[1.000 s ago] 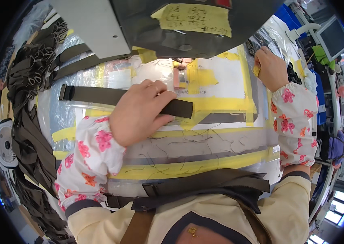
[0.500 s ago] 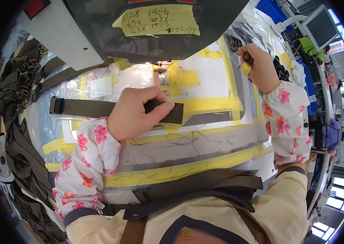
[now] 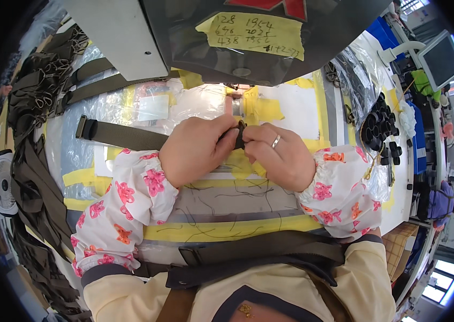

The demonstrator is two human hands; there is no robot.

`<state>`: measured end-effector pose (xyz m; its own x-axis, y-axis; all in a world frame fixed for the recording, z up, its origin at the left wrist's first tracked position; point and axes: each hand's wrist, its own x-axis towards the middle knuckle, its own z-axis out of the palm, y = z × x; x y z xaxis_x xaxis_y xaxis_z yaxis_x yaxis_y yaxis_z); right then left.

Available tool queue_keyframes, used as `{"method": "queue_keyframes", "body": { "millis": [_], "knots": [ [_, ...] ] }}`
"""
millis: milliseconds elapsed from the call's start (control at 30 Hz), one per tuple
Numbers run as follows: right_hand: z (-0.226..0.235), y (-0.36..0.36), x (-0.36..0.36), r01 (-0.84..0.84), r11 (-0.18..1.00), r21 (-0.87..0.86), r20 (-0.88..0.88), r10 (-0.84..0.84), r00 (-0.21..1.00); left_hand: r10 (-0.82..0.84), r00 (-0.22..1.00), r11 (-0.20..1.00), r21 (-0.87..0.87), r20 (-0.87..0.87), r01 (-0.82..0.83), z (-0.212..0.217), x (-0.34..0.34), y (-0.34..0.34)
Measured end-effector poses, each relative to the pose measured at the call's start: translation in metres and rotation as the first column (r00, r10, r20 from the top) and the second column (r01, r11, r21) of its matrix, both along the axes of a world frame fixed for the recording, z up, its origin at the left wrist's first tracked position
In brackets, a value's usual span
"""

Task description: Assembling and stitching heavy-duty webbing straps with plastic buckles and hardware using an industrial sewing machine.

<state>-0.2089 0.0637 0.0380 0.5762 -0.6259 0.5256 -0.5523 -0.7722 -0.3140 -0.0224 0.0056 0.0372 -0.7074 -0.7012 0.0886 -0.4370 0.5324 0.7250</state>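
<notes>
Head view. Both hands meet at the middle of the work table (image 3: 291, 104), just below the sewing machine (image 3: 227, 32).

Left hand (image 3: 194, 150): fingers curled in, thumb and fingertips pinched on the right end of an olive strap (image 3: 125, 137). The strap runs leftward from the hand across the table, flat, and ends in a dark metal buckle (image 3: 82, 127) at its far left.

Right hand (image 3: 280, 155): fingers bent and narrow, pinching a small dark buckle piece (image 3: 240, 135) against the strap end. Ring on one finger. The two hands touch at the fingertips, with the dark piece between them.

Both forearms wear white sleeve covers with pink and orange flower print (image 3: 125, 209).

Table surface: marked with yellow tape strips (image 3: 221, 229); loose dark threads (image 3: 227, 193) lie scattered just below the hands. A clear plastic sheet (image 3: 151, 107) lies above the strap.

Left edge: a big heap of olive straps (image 3: 28, 161) with wire buckles, well apart from the hands. Two more straps (image 3: 98, 80) lie at a slant near the machine base.

Right side: a pile of black plastic parts (image 3: 380, 126) on the table, near the right sleeve. A yellow paper note (image 3: 253, 33) is stuck to the machine body; a monitor (image 3: 441, 59) stands far right.

Bottom: a wide olive strap (image 3: 259, 249) lies across the person's front at the table edge.
</notes>
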Motion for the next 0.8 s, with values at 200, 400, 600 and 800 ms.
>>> {"method": "queue_keyframes", "body": {
  "millis": [200,400,600,800],
  "knots": [
    [-0.004,0.002,0.009,-0.038,0.995,-0.095,0.123,0.049,0.991,-0.068,0.975,0.955,0.268,-0.213,0.125,-0.002,0.006,-0.009],
    [0.007,0.008,0.024,0.055,0.676,0.735,0.352,-0.449,0.822,0.090,0.995,0.956,-0.277,-0.041,-0.098,0.005,-0.004,0.008],
    [-0.007,0.009,0.017,-0.056,0.568,0.821,0.441,-0.571,0.692,-0.009,0.966,0.967,-0.247,-0.260,-0.058,0.000,-0.010,0.014],
    [0.005,0.005,0.013,-0.286,0.323,0.902,0.432,-0.679,0.594,0.120,0.945,0.987,0.142,-0.304,-0.080,-0.001,-0.003,0.009]
  ]
}}
